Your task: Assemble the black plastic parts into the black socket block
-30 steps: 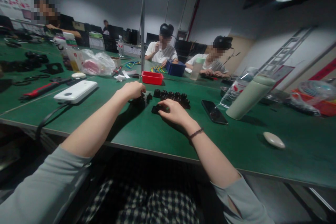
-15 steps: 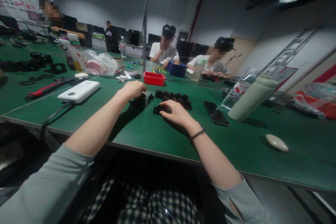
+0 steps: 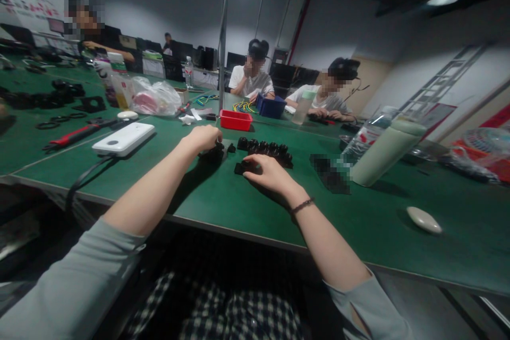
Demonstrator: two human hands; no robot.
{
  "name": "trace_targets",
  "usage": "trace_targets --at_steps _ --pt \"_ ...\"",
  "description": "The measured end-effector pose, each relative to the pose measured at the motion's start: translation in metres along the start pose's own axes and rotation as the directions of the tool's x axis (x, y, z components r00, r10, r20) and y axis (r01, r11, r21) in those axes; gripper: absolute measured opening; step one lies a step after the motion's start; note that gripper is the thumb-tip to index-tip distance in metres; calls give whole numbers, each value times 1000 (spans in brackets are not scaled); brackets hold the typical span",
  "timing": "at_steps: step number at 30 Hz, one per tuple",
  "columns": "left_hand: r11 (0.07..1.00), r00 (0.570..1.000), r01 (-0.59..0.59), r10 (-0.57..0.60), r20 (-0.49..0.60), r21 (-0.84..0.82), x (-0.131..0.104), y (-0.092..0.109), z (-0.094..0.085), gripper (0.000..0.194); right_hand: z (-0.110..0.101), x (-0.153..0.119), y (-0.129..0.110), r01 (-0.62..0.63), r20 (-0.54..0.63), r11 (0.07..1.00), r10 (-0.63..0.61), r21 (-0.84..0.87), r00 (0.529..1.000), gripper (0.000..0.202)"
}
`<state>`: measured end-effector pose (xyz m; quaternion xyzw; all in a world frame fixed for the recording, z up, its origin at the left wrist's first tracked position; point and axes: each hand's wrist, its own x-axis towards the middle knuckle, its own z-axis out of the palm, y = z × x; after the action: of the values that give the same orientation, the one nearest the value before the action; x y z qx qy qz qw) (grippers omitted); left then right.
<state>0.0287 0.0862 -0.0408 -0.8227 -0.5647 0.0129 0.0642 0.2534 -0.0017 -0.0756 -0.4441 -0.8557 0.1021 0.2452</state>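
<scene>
My left hand (image 3: 204, 138) reaches over a small heap of black parts (image 3: 212, 153) on the green table. Its fingers curl down into the heap, and what they grip, if anything, is hidden. Nearer to me, my right hand (image 3: 268, 172) rests low on the table with thumb and fingers closed at a small flat black piece (image 3: 240, 168). A loose black bit (image 3: 231, 147) lies between the two hands. Just beyond the right hand, rows of black round-topped parts (image 3: 265, 147) stand close together.
Behind the hands stands a red tray (image 3: 236, 121), with a blue bin (image 3: 271, 105) farther back. A white power bank (image 3: 124, 139) and red-handled pliers (image 3: 75, 136) lie left. A green flask (image 3: 388, 153) and a pale oval object (image 3: 424, 220) are right. Two people sit across the table.
The whole view has shifted slightly, so everything appears a little farther right. Both hands stay at nearly the same places, with the right still at the flat black piece.
</scene>
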Motion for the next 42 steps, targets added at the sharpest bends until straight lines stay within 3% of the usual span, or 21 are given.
trace_targets --at_steps 26,42 --pt "1000 1000 -14 14 15 8 -3 6 -4 37 -1 0 -3 7 21 1000 -7 -29 1000 35" --pt "999 995 6 -2 -101 40 -3 10 -5 34 -1 -1 0 22 11 1000 -22 -4 1000 34"
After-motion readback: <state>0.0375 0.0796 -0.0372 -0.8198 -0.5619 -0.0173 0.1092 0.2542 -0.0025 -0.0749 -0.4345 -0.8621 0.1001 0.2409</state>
